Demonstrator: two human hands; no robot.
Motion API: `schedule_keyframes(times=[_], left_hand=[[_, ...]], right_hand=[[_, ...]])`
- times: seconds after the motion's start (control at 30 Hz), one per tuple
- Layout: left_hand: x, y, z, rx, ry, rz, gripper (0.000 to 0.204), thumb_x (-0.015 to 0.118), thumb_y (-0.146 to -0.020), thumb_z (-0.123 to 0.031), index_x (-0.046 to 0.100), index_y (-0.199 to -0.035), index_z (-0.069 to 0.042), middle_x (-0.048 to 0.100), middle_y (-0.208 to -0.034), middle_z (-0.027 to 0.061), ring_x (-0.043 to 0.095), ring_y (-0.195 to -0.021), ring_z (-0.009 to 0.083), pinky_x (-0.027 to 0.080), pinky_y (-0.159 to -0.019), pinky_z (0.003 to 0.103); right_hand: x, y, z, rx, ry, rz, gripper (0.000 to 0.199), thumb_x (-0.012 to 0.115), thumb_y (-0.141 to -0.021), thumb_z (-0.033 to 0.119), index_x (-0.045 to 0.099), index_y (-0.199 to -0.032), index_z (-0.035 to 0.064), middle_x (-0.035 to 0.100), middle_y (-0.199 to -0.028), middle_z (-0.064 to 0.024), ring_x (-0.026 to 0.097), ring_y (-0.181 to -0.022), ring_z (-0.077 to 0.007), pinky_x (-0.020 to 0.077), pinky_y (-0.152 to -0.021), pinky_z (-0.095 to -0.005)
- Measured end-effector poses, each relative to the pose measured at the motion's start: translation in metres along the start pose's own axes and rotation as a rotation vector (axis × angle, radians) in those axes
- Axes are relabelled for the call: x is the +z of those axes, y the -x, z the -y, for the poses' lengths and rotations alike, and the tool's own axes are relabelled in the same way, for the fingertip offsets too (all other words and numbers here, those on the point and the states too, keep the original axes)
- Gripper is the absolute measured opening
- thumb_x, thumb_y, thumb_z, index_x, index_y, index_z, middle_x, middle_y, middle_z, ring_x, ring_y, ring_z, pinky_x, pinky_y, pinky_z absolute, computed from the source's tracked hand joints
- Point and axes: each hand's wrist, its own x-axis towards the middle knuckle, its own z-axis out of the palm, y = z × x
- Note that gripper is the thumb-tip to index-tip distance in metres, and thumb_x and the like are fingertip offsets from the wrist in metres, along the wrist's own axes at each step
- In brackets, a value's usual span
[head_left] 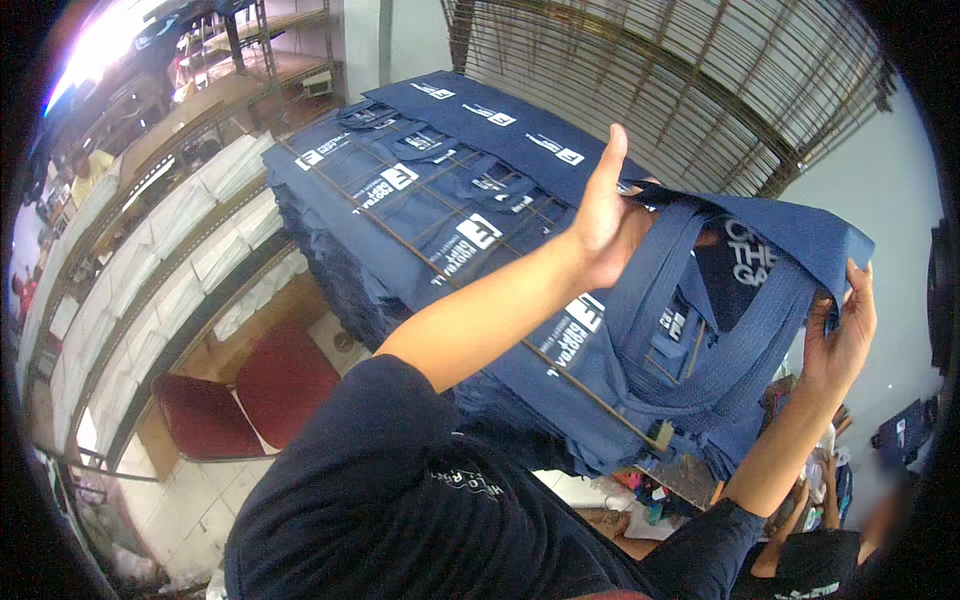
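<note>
A navy fabric tote bag (800, 225) with wide looped straps (665, 255) is raised between my two hands above a tall stack of navy printed fabric bags (400, 185). My left hand (610, 230) holds the bag's left side, its thumb pointing up and its fingers mostly hidden behind the cloth. At the bag's right corner my right hand (845, 330) pinches the edge between thumb and fingers. The straps hang down in front, over the stack. White lettering shows inside the bag's opening. A thin metal wire grid (590, 400) lies over the stacked bags.
Metal shelves (190, 230) with white bundles stand at the left. Two dark red chair pads (285, 390) are below them. Wire racks (680, 80) lean behind the stack, by a pale wall. Another person in a dark shirt (815, 570) is at the lower right.
</note>
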Motion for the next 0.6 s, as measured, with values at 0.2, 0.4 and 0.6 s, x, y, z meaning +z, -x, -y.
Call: schedule_keyframes(times=[0.2, 0.4, 0.6], left_hand=[[-0.039, 0.060, -0.151, 0.191, -0.268, -0.347, 0.031, 0.062, -0.083, -0.028, 0.063, -0.098, 0.000, 0.066, -0.098, 0.0147, 0.063, -0.091, 0.0271, 0.049, -0.088, 0.038], [-0.109, 0.098, -0.348, 0.311, -0.587, -0.606, 0.019, 0.058, -0.078, -0.014, 0.060, -0.091, 0.000, 0.064, -0.086, 0.0118, 0.061, -0.079, 0.0235, 0.051, -0.078, 0.035], [-0.138, 0.126, -0.507, 0.499, -0.958, -0.427, 0.047, 0.057, -0.082, -0.006, 0.049, -0.129, -0.006, 0.063, -0.103, 0.0084, 0.060, -0.090, 0.0199, 0.047, -0.086, 0.035]], right_hand=[[0.167, 0.032, -0.032, 0.072, 0.014, 0.376, 0.052, 0.057, -0.083, 0.017, 0.044, -0.132, 0.0033, 0.056, -0.120, -0.0069, 0.050, -0.113, -0.0161, 0.0351, -0.098, -0.0344], [0.360, 0.012, -0.111, 0.328, -0.009, 0.501, 0.055, 0.057, -0.083, 0.018, 0.040, -0.134, 0.0049, 0.053, -0.123, -0.0070, 0.044, -0.118, -0.0192, 0.0266, -0.104, -0.0432], [0.480, 0.014, -0.182, 0.225, -0.355, 0.708, 0.040, 0.054, -0.081, 0.003, 0.042, -0.119, 0.0088, 0.056, -0.107, -0.0078, 0.056, -0.099, -0.0222, 0.0458, -0.087, -0.0379]])
